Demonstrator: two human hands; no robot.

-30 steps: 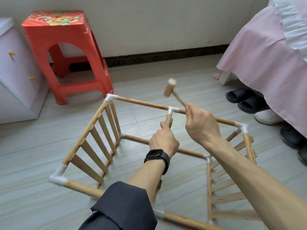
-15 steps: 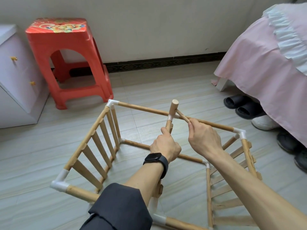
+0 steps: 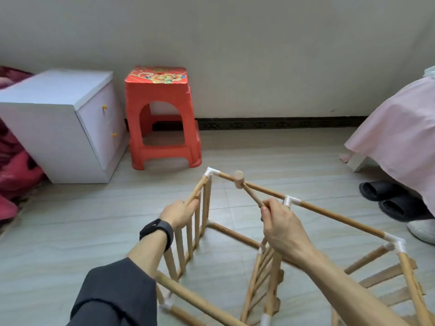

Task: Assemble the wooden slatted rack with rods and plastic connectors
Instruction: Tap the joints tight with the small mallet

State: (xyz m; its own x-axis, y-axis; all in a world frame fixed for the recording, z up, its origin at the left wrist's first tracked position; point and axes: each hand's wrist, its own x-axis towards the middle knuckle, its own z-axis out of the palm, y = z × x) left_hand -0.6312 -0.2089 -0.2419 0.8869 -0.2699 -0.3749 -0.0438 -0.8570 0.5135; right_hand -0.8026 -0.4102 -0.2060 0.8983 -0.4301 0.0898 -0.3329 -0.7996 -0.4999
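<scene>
No text or numbers legible — none at all.

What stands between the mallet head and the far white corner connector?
Nothing visible. The mallet hangs by the top rod just beside the corner connector; the left hand grips the side rail, lower down.

Left hand (image 3: 180, 214) gripping rack (image 3: 329, 211), right hand (image 3: 282, 227) — mallet (image 3: 239, 180)

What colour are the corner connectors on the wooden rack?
The connectors are white; the head view shows them.
</scene>
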